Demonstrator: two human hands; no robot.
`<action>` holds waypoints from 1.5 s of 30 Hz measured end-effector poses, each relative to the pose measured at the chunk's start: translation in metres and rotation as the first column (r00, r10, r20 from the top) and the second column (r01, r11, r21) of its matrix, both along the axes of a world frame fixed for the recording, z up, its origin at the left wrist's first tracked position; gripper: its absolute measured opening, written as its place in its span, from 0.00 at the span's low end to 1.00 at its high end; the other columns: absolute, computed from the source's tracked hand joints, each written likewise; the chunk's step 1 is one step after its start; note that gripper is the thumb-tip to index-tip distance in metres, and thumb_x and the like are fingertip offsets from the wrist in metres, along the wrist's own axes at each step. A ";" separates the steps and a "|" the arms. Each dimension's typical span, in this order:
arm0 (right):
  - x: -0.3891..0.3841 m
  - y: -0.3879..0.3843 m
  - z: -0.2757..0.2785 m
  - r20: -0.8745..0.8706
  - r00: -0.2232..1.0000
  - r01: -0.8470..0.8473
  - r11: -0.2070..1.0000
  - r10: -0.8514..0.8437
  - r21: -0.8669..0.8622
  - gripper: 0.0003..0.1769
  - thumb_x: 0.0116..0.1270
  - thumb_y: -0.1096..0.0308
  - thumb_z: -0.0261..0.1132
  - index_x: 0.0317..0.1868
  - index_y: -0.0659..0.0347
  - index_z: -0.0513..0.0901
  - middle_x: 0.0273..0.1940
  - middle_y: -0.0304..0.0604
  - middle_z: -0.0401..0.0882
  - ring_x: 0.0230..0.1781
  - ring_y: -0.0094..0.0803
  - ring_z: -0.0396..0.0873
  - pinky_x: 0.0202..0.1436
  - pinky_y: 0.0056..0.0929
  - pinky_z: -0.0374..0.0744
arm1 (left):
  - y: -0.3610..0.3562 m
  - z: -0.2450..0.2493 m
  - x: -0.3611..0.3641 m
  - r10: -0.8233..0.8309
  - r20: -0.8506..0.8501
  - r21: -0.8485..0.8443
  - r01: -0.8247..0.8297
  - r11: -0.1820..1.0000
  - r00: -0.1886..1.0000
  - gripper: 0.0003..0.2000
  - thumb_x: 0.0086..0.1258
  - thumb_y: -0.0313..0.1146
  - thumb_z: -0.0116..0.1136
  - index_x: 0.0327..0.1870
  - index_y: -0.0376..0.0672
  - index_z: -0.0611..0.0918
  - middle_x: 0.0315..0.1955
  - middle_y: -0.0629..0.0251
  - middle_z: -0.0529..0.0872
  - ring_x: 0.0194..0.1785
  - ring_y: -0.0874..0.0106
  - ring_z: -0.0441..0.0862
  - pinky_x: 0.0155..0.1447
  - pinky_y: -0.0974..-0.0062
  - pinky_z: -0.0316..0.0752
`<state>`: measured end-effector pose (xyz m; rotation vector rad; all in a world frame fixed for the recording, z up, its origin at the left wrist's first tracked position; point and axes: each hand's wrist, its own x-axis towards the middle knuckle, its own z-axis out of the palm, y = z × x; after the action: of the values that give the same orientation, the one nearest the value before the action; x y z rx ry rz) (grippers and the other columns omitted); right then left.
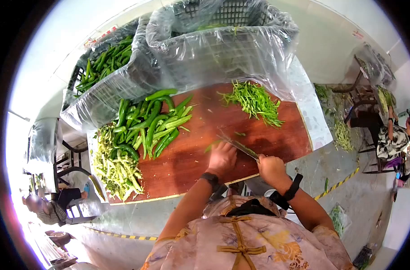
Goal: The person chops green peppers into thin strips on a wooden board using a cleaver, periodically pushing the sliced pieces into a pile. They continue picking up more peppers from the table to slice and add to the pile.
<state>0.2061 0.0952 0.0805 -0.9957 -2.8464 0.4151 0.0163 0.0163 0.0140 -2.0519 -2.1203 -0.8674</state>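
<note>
My right hand (272, 172) is closed around the handle of a kitchen knife (243, 148), whose blade points up and left over the wooden board (196, 175). Beside the blade, my left hand (223, 157) is bent down on the board, slightly blurred. A green pepper (210, 146) shows at its fingers, partly hidden. Past the knife lies a heap of thin green pepper strips (254, 102). To the left sits a pile of long green peppers (151, 121), some whole and some split. Next to them is a mound of pale seedy pepper cores (117, 168).
Behind the board stand a plastic-lined crate of green peppers (108, 58) and another lined crate (223, 40) with some green inside. One person (391, 139) sits at the far right, another person (52, 209) at the far left. Green scraps (342, 130) lie on the floor.
</note>
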 end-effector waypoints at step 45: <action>-0.008 -0.004 -0.007 0.041 0.999 -0.013 1.000 0.012 0.013 0.09 0.63 0.64 0.57 0.32 0.61 0.77 0.21 0.53 0.77 0.22 0.51 0.78 0.28 0.47 0.76 | -0.002 -0.008 -0.002 -0.008 0.019 0.034 0.008 0.999 1.000 0.10 0.51 0.32 0.57 0.36 0.44 0.80 0.40 0.65 0.78 0.47 0.63 0.75 0.46 0.61 0.68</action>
<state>0.1985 0.0915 0.0735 -0.9960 -2.8890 0.3810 0.0144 0.0146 0.0059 -2.0455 -2.0930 -0.9207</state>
